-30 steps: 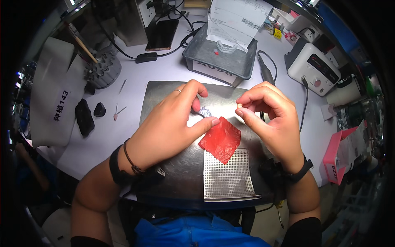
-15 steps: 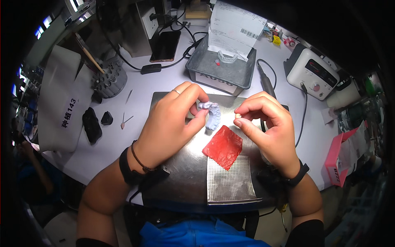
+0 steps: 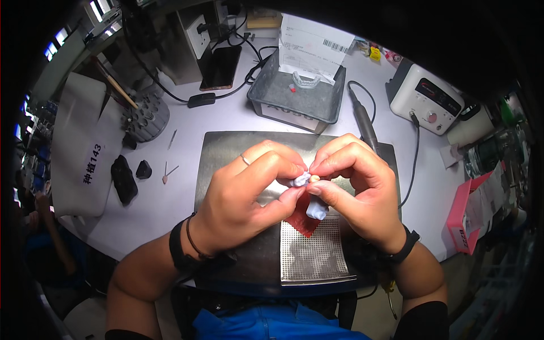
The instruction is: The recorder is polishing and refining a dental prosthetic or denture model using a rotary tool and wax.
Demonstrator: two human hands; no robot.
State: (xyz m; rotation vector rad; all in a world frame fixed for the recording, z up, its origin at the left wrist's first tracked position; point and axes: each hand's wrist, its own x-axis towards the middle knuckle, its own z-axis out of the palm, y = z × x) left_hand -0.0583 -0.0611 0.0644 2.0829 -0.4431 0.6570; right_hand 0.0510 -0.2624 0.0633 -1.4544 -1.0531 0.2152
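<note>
My left hand pinches one end of a pale blue horseshoe-shaped dental model between thumb and fingers. My right hand grips a small yellowish tooth crown in its fingertips, right against the model; whether it is fully seated is hidden by my fingers. Part of the model's arch hangs below my right thumb. Beneath lies a red sheet, mostly covered by my hands and the model. It overlaps a perforated metal plate on the dark metal board.
Behind the board, a grey tray holds another dental arch and a paper slip. A handpiece and its control box are at right, near a pink box. Left are a bur holder and black lumps.
My hands have come together. The model has turned and shifted right and nearer to me, and the crown in my right hand now meets it. The whole view has shifted slightly.
</note>
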